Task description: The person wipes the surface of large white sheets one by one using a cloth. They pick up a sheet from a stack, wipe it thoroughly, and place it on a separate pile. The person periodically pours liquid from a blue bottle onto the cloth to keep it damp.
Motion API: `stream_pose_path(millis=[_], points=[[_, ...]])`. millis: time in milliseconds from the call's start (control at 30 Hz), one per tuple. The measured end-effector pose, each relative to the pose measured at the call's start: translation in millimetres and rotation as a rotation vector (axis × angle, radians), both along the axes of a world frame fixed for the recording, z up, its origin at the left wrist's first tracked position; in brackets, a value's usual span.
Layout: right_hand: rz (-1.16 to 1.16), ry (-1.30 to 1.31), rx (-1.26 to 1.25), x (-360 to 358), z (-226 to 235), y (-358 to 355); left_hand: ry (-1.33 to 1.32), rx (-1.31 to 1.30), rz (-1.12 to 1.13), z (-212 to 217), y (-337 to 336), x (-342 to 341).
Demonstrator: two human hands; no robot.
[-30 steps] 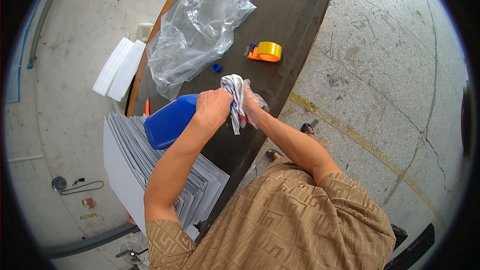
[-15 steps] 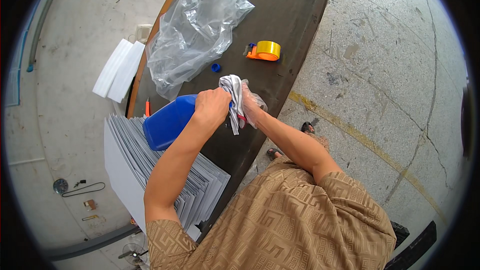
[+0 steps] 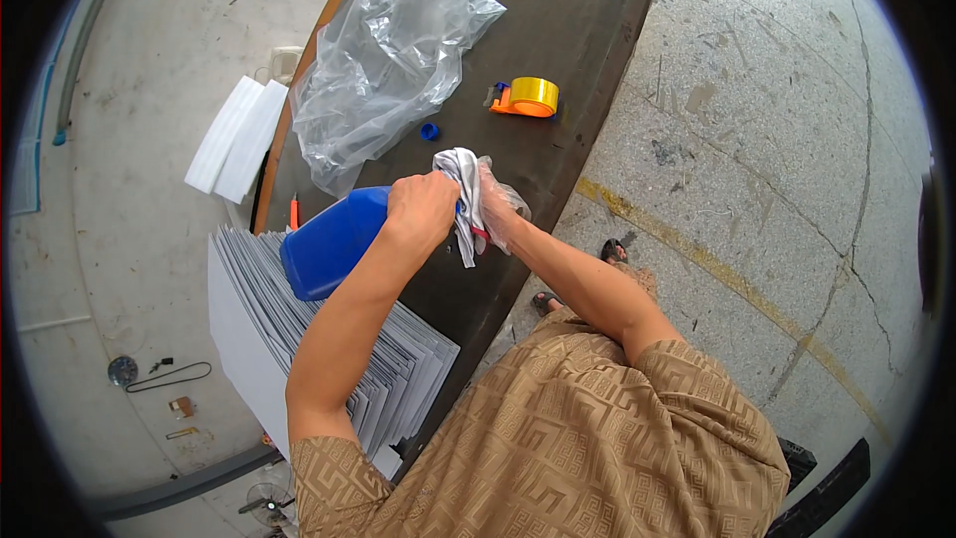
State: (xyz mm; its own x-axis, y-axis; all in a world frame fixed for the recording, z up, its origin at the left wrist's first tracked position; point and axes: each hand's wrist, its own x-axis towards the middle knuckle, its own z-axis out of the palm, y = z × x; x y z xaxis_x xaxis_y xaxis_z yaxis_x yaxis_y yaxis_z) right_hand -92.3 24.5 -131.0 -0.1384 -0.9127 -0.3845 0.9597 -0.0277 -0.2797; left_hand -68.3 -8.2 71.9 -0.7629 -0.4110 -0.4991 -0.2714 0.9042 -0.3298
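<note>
My left hand (image 3: 423, 207) is closed around the neck end of a blue plastic jug (image 3: 339, 244), which lies tilted with its base toward the left, above the stack of sheets. Against the jug's mouth end is a bunched light-grey cloth (image 3: 464, 194) with a red edge. My right hand (image 3: 495, 201), in a clear plastic glove, presses the cloth from the right side; its fingers are mostly hidden behind the cloth. The jug's mouth is covered by my hand and the cloth. A small blue cap (image 3: 429, 131) lies on the dark table just beyond.
On the dark table (image 3: 558, 30) lie a crumpled clear plastic bag (image 3: 398, 50) and an orange tape dispenser (image 3: 528, 98) with yellow tape. A stack of grey-white sheets (image 3: 269, 329) stands at the near left, an orange-handled tool (image 3: 294, 211) beside it. White foam pieces (image 3: 237, 137) are beyond the left edge.
Almost nothing differs. The blue jug's base has shifted very slightly to the left, and both hands keep their hold at the cloth.
</note>
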Motion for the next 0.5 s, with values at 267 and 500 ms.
stream_pose_path(millis=[267, 500], points=[[-0.003, 0.014, -0.029, -1.9, 12.2, 7.7, -0.016, 0.018, 0.020, 1.7, -1.4, 1.0], [0.008, -0.002, -0.048, -0.8, 6.2, 3.8, -0.042, -0.017, 0.047, 1.8, -6.5, 2.0]])
